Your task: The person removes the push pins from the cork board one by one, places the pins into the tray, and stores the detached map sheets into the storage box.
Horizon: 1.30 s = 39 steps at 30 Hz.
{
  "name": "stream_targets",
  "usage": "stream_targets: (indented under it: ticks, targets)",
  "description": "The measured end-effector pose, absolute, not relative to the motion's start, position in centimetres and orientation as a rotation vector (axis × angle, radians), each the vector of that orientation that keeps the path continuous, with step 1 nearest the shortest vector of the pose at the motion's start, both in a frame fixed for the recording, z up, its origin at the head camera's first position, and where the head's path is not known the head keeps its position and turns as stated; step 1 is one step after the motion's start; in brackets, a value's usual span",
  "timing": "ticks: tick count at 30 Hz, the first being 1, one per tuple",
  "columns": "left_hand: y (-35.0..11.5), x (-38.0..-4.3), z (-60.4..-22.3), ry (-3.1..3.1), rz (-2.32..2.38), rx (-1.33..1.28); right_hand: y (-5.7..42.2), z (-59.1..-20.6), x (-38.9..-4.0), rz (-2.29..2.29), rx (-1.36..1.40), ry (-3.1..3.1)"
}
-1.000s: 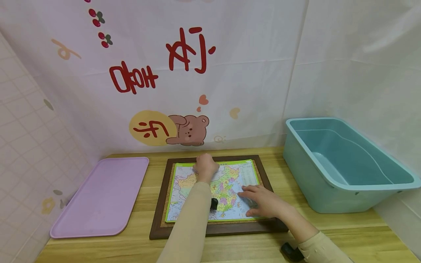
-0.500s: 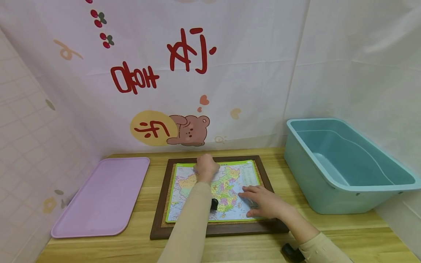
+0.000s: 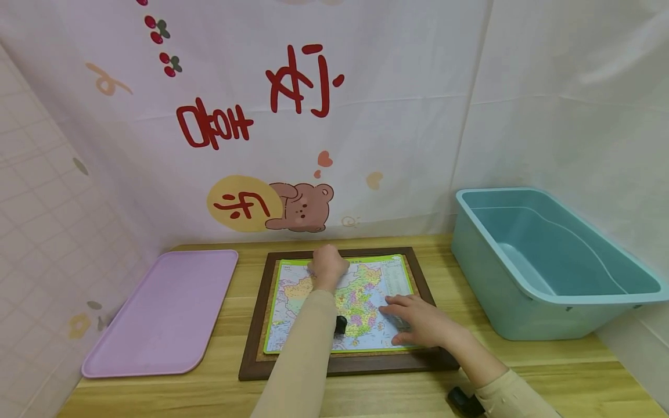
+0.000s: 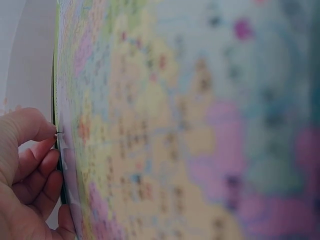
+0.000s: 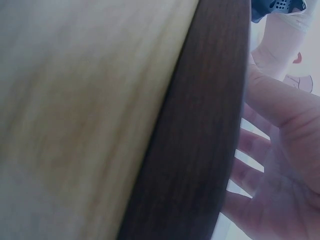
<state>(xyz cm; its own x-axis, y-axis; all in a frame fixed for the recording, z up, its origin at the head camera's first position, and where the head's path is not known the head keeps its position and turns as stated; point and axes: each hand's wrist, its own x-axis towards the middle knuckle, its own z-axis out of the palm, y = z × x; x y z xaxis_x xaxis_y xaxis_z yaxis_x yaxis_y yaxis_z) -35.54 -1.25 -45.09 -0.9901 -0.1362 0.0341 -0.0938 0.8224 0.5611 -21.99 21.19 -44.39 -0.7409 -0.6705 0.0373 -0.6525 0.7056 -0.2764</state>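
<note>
A colourful map [image 3: 366,284] with a green border lies on a cork board with a dark wooden frame [image 3: 387,364]. At the map's top edge is my left hand [image 3: 327,267]. In the left wrist view, thumb and index finger pinch a thin dark pin [image 4: 58,132] right at the map's surface; its head is hidden by the fingertips. The other fingers [image 4: 45,175] are curled beneath. My right hand [image 3: 418,319] rests with spread fingers on the lower right of the map. The right wrist view shows that hand beyond the frame's edge [image 5: 195,125].
A pink tray [image 3: 162,313] lies on the wooden table [image 3: 397,395] to the left. On the right stands a deep teal tub [image 3: 528,313]. A printed white cloth [image 3: 397,128] hangs behind the table.
</note>
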Motion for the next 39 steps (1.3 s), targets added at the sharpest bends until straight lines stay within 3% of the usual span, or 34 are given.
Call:
stream_targets:
  ticks: [39]
  targets:
    - [-1.58,-35.79,-44.84,-2.968,-0.880,0.132,21.19,-44.37,-22.00,-0.415,-1.110,2.846]
